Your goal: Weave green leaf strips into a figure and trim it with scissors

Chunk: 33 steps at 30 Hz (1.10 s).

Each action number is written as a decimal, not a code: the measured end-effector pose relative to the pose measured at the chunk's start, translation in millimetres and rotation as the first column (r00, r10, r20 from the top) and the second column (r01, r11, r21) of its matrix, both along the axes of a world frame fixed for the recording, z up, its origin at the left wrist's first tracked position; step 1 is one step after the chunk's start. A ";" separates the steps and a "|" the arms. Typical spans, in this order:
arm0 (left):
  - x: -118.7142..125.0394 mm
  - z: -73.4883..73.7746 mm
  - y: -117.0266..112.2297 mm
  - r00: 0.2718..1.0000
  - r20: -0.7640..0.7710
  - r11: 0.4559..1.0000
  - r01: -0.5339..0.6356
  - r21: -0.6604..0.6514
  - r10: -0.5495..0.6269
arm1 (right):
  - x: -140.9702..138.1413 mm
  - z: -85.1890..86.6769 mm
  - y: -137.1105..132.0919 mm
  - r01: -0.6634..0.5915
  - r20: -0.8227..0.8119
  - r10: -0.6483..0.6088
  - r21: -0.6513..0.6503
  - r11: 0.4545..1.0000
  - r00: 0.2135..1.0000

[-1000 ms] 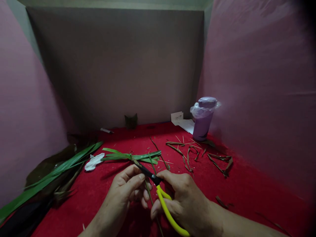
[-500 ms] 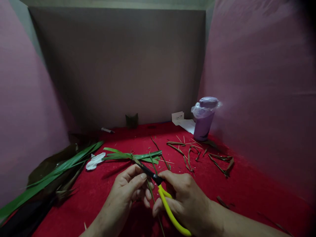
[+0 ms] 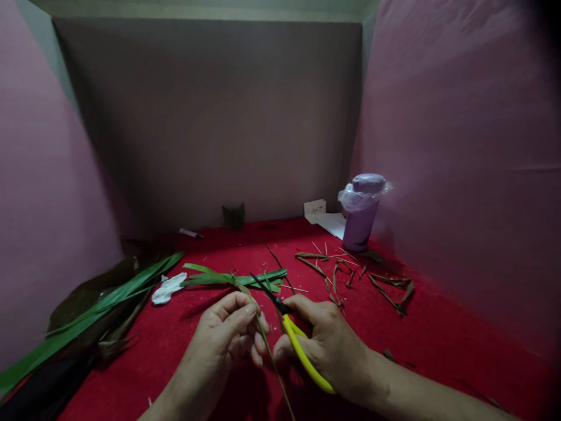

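My left hand (image 3: 230,333) pinches a thin green leaf strip (image 3: 267,348) between thumb and fingers, just above the red cloth. The strip runs from the pinch down toward the near edge. My right hand (image 3: 326,345) grips yellow-handled scissors (image 3: 291,333) with black blades. The blades point up and left, close beside the strip and a little right of my left fingertips. Behind both hands lies a bundle of cut green leaf strips (image 3: 236,278).
Long green and brown leaves (image 3: 87,310) pile up at the left. A white scrap (image 3: 166,288) lies beside them. Dry brown trimmings (image 3: 350,275) scatter at the right, near a purple plastic-covered cup (image 3: 362,210). White papers (image 3: 326,219) lie at the back. Pink walls enclose the red cloth (image 3: 438,333).
The scissors have tilted more upright and shifted slightly right, off the strip near my left fingers. My left hand has kept its pinch on the strip.
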State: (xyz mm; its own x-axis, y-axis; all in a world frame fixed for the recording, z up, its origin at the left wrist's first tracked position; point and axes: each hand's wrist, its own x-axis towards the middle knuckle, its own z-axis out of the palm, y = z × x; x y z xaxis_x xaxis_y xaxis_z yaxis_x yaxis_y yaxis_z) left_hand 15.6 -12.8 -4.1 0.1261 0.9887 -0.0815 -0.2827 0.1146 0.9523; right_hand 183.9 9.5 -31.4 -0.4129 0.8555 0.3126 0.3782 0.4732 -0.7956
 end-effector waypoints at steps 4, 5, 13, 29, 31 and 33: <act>-0.2 -0.3 -0.7 1.000 -0.011 1.000 -0.013 -0.004 0.013 | -1.3 8.8 -6.0 -0.017 -0.004 0.017 -0.072 0.997 1.000; -0.4 -0.5 -1.0 1.000 -0.011 1.000 -0.017 -0.006 0.017 | -1.5 11.9 -7.7 -0.020 -0.008 0.019 -0.092 0.996 1.000; -1.5 -3.8 -0.2 1.000 -0.013 1.000 0.001 0.015 -0.001 | -0.3 15.3 -13.0 -0.031 0.118 0.041 -0.088 0.996 0.992; -1.9 -6.5 -0.3 0.999 -0.039 1.000 0.011 0.028 -0.010 | -1.6 6.3 -14.5 0.003 0.243 -0.038 0.146 0.989 0.969; -1.0 -6.8 -0.6 0.999 -0.039 1.000 0.010 0.027 -0.008 | -2.4 4.5 -13.7 -0.004 0.245 -0.036 0.161 0.987 0.969; -0.1 -7.1 -1.1 0.999 -0.037 1.000 0.016 0.017 -0.015 | -2.4 3.8 -13.7 -0.014 0.249 -0.028 0.162 0.987 0.968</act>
